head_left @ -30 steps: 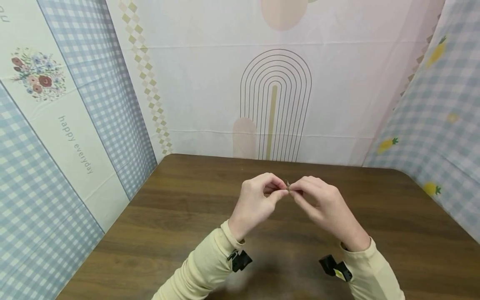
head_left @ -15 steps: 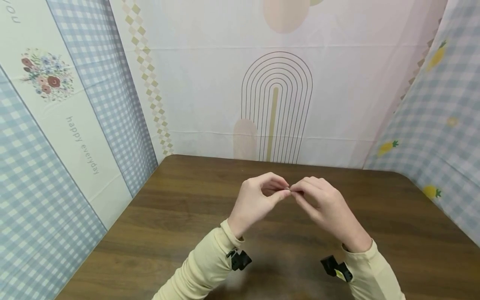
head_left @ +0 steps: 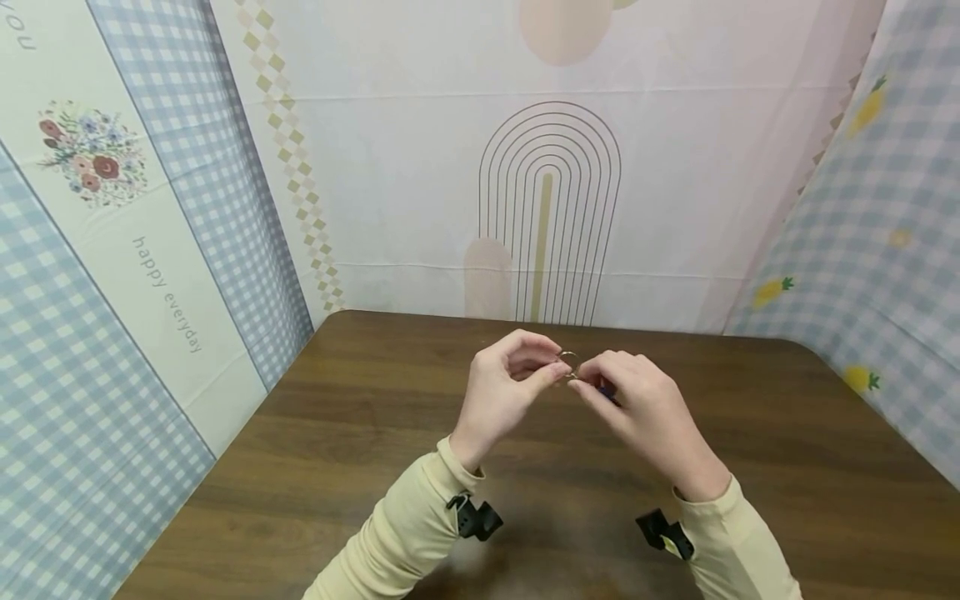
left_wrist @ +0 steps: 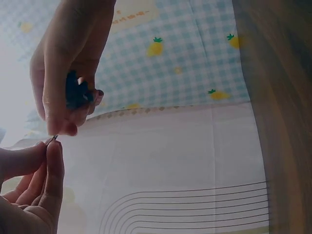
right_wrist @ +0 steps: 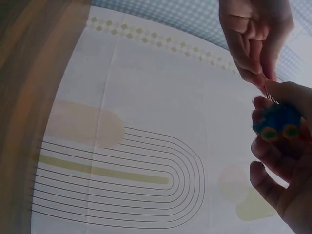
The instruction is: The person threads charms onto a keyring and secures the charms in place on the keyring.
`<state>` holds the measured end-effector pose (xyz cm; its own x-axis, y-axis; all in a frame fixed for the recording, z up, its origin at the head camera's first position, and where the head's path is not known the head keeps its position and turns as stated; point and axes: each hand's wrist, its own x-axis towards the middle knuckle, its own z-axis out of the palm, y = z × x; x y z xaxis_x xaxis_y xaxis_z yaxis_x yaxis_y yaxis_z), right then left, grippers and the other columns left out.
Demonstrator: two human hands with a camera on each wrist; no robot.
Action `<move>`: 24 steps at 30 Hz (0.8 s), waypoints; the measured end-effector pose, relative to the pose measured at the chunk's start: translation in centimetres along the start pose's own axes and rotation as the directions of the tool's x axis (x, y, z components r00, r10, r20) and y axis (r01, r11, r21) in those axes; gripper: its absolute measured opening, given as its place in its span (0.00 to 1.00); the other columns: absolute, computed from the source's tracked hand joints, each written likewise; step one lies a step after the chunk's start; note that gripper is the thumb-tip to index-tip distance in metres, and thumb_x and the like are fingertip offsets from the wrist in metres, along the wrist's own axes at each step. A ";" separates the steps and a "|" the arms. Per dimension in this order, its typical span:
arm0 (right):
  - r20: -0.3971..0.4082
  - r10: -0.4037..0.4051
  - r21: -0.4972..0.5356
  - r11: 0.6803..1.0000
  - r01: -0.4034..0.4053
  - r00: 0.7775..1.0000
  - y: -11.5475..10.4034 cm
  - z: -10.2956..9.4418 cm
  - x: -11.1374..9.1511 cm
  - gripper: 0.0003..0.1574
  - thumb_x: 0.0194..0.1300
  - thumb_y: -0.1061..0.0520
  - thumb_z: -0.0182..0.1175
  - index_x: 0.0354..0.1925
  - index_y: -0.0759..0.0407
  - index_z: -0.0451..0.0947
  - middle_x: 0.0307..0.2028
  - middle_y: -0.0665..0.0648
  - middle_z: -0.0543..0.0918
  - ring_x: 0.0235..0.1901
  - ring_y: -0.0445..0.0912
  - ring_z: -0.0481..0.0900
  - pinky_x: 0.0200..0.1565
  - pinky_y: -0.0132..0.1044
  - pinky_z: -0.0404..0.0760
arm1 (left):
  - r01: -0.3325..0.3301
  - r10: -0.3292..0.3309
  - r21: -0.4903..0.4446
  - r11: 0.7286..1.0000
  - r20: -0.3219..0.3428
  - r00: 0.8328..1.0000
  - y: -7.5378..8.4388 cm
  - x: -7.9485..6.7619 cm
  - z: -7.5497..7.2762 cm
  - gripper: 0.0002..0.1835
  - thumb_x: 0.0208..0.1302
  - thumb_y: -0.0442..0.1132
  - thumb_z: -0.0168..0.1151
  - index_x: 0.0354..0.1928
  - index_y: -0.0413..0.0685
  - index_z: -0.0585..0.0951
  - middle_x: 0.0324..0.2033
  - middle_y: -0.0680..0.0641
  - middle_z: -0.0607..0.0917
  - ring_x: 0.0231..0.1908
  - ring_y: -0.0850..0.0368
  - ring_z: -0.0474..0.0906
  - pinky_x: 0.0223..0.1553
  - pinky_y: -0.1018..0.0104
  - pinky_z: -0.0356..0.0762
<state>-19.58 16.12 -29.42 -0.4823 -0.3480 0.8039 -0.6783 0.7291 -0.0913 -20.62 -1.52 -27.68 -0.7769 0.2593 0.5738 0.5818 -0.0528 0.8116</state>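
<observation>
Above the table, both hands meet at a keychain with a thin gold-coloured metal ring. My left hand pinches the ring's left side between thumb and fingers. From the other side, the thumb and index finger of my right hand pinch the keychain close to the ring. Its blue car-shaped charm, with orange and green wheels, hangs within my right hand in the right wrist view. In the head view only a dark blue bit of it shows beneath the fingers. Fingertips hide the joint of ring and charm.
A dark brown wooden table lies under both hands. Behind it hangs a pale printed cloth, with checked cloths at the left and right. Black wrist camera mounts sit on both cream sleeves.
My left hand has shifted slightly left and up. The ring, edge-on and then mostly covered before, now shows its round outline, and some of the blue charm has come into sight under my right fingers.
</observation>
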 end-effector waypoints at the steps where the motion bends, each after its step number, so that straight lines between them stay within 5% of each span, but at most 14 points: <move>1: -0.005 0.010 -0.015 1.000 -0.010 1.000 0.0 0.1 0.0 0.07 0.48 0.59 0.66 0.27 0.53 0.76 0.22 0.45 0.76 0.24 0.36 0.66 0.30 0.26 0.65 | 0.006 -0.006 -0.001 1.000 0.002 1.000 0.1 0.0 0.0 0.08 0.52 0.27 0.61 0.36 0.31 0.77 0.31 0.34 0.83 0.31 0.45 0.82 0.34 0.70 0.80; 9: 0.011 -0.017 -0.111 0.994 0.018 1.000 -0.5 0.2 -0.2 0.15 0.47 0.61 0.65 0.37 0.55 0.79 0.19 0.44 0.75 0.21 0.38 0.66 0.28 0.33 0.68 | 0.071 -0.074 0.050 0.996 0.057 0.996 0.4 -0.2 -0.4 0.07 0.56 0.26 0.57 0.37 0.31 0.78 0.30 0.34 0.83 0.29 0.44 0.81 0.31 0.74 0.78; 17: 0.044 -0.083 -0.136 0.987 0.089 0.996 -0.7 0.4 -0.5 0.16 0.52 0.62 0.56 0.42 0.58 0.78 0.21 0.47 0.81 0.17 0.36 0.63 0.28 0.32 0.66 | 0.145 -0.157 0.081 0.986 0.168 0.973 0.5 -0.3 -0.9 0.09 0.55 0.29 0.59 0.39 0.34 0.78 0.31 0.37 0.81 0.30 0.58 0.76 0.35 0.73 0.76; 24: 0.031 -0.096 -0.153 0.983 0.099 0.995 -0.6 0.5 -0.5 0.14 0.52 0.63 0.54 0.39 0.57 0.79 0.16 0.46 0.77 0.15 0.34 0.61 0.27 0.32 0.67 | 0.184 -0.188 0.043 0.982 0.118 0.975 0.4 -0.3 -0.6 0.11 0.54 0.26 0.59 0.40 0.33 0.78 0.31 0.34 0.81 0.31 0.50 0.79 0.32 0.72 0.78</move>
<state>-19.18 15.56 -30.03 -0.4322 -0.4343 0.7903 -0.6297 0.7727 0.0801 -20.30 -2.18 -27.43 -0.8387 0.3763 0.3936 0.4384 0.0378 0.8980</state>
